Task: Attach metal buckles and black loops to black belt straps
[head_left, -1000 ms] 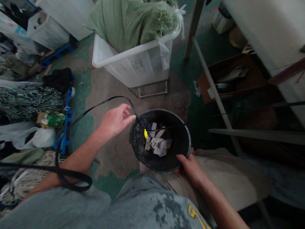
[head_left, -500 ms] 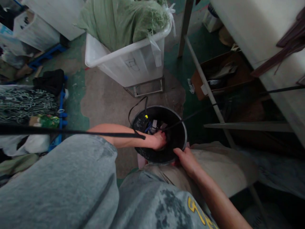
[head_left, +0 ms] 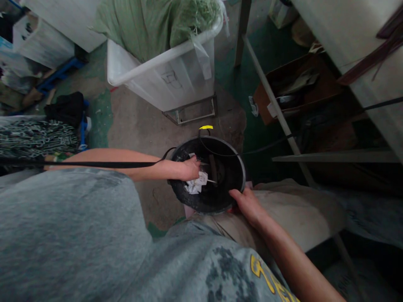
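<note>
A round black bucket (head_left: 231, 172) stands in front of my lap. My right hand (head_left: 247, 203) grips its near right rim, thumb over the edge. My left hand (head_left: 189, 168) is inside the bucket at its left side, fingers closed around crumpled white paper scraps (head_left: 197, 183) that stick out beside it. The fingertips are partly hidden. A dark strip-like piece (head_left: 213, 167) lies deeper in the bucket. A thin black cord with a yellow tag (head_left: 206, 127) loops over the far rim.
A white plastic tub (head_left: 176, 82) with a green sack (head_left: 141, 29) stands ahead on a metal frame. To the right are a table (head_left: 346, 37), its metal legs and a cardboard box (head_left: 262, 113). Metal hooks (head_left: 34, 138) are piled at left. Black straps cross the view.
My left hand has moved left and slightly away within the bucket, and white scraps now show at it. The yellow tag has shifted beyond the far rim. My right hand stays on the rim.
</note>
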`<state>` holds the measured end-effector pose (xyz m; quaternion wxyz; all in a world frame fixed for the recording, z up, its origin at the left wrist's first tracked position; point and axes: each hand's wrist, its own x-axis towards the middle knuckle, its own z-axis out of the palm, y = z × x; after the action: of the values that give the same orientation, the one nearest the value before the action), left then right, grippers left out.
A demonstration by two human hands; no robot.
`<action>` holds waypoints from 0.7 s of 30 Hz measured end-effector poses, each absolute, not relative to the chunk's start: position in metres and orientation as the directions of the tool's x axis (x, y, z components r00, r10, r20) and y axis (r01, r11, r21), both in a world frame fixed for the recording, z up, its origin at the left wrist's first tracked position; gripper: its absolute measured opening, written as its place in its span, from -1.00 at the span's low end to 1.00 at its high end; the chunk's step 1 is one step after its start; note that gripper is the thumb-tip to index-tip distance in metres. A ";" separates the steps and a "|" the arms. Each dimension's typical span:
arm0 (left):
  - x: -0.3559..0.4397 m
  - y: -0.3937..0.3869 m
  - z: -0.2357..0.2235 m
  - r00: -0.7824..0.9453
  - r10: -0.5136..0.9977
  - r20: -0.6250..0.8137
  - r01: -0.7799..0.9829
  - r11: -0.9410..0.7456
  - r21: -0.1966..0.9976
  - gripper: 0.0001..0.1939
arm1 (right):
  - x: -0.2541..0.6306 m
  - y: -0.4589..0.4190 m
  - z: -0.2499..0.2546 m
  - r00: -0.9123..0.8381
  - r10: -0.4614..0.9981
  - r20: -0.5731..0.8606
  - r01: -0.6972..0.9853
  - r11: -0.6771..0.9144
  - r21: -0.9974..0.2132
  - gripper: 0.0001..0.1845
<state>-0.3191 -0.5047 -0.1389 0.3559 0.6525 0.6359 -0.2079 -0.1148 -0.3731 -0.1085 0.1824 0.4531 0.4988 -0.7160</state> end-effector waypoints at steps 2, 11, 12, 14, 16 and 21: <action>-0.323 -0.508 -0.138 0.084 0.679 -0.729 0.975 0.096 0.202 -0.76 | -0.114 -0.373 -0.109 -0.528 0.192 -0.827 0.714 -0.428 -0.555 -0.78; -0.328 -0.515 -0.140 -0.027 0.568 -0.823 0.944 0.286 0.166 -0.96 | -0.108 -0.375 -0.120 -0.573 0.217 -0.790 0.695 -0.383 -0.609 -0.66; -0.328 -0.515 -0.139 -0.036 0.558 -0.829 0.940 0.300 0.161 -0.86 | -0.108 -0.375 -0.121 -0.571 0.221 -0.791 0.694 -0.384 -0.609 -0.67; -0.329 -0.515 -0.137 -0.053 0.550 -0.834 0.937 0.316 0.149 -0.71 | -0.108 -0.376 -0.121 -0.568 0.239 -0.787 0.688 -0.386 -0.614 -0.69; -0.330 -0.512 -0.134 -0.065 0.551 -0.832 0.940 0.314 0.135 -0.66 | -0.108 -0.376 -0.122 -0.576 0.243 -0.781 0.682 -0.384 -0.622 -0.73; -0.337 -0.498 -0.125 -0.084 0.570 -0.817 0.962 0.262 0.084 -0.86 | -0.108 -0.375 -0.122 -0.628 0.331 -0.704 0.641 -0.292 -0.710 -0.80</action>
<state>-0.3367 -0.4980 -0.1251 0.3897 0.5533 0.6921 -0.2511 -0.1076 -0.3751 -0.1218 0.1128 0.4162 0.5843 -0.6875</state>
